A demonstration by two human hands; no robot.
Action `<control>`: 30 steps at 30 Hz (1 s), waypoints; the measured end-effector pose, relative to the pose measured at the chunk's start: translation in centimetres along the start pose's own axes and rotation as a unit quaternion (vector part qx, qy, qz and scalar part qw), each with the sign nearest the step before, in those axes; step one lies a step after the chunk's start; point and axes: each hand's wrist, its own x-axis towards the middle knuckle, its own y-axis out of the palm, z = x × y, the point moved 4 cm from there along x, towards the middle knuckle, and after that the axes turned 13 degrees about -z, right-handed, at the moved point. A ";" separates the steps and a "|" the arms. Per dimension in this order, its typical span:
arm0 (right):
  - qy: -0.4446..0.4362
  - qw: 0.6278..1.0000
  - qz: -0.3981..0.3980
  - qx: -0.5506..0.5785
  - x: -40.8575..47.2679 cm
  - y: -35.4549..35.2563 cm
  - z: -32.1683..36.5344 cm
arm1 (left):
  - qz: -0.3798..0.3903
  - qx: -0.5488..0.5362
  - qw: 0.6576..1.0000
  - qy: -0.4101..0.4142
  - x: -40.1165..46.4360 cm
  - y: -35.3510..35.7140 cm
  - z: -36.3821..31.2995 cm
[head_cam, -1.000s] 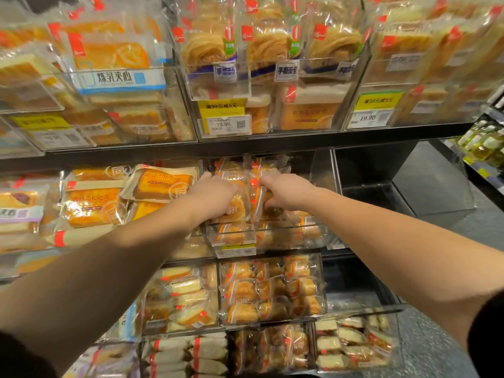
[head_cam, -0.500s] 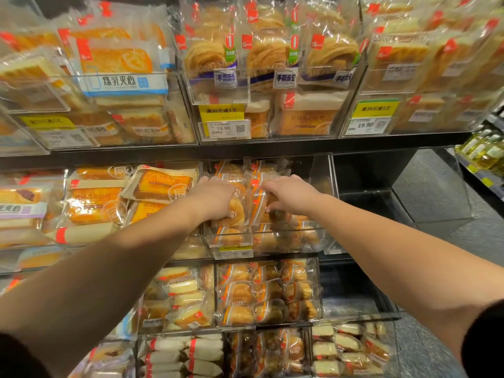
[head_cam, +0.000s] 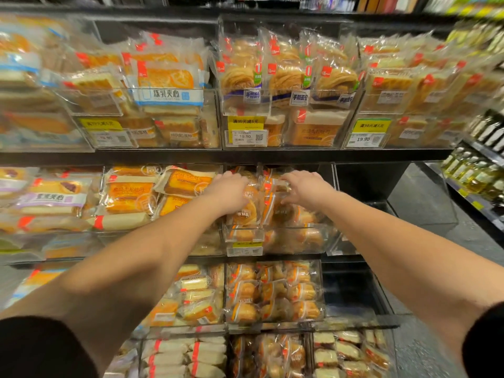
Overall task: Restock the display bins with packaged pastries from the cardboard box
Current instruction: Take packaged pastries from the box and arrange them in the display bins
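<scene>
Head view: both hands are deep in the clear acrylic middle-shelf bin (head_cam: 300,236), which is stacked with round golden buns in clear orange-striped wrappers (head_cam: 246,211). The left hand (head_cam: 231,190) lies on top of the pile, fingers curled over a bun pack. For the right hand (head_cam: 305,188), fingers spread and bent over the packs, I can't tell whether its grip has actually closed on anything.

Risk, I reckon: the slick wrappers are heaped above the low front lip, so a shove could slide one out onto the floor.

The clear bin below (head_cam: 319,293) holds similar buns. The dark compartment on the right (head_cam: 362,186) looks empty. No cardboard box in sight.
</scene>
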 end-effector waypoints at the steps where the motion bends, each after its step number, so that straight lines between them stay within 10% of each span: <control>1: 0.010 1.000 -0.006 0.004 -0.4 -0.6 0.2 | -0.011 -0.034 0.999 -0.013 -0.7 -0.8 0.3; 16: 0.090 0.963 0.024 0.252 -15.5 0.3 21.1 | -0.027 -0.287 0.929 -0.230 -28.0 -5.0 13.1; 30: -0.192 0.931 0.189 0.248 -23.0 8.5 56.5 | -0.018 -0.214 0.850 -0.482 -62.9 -2.2 30.5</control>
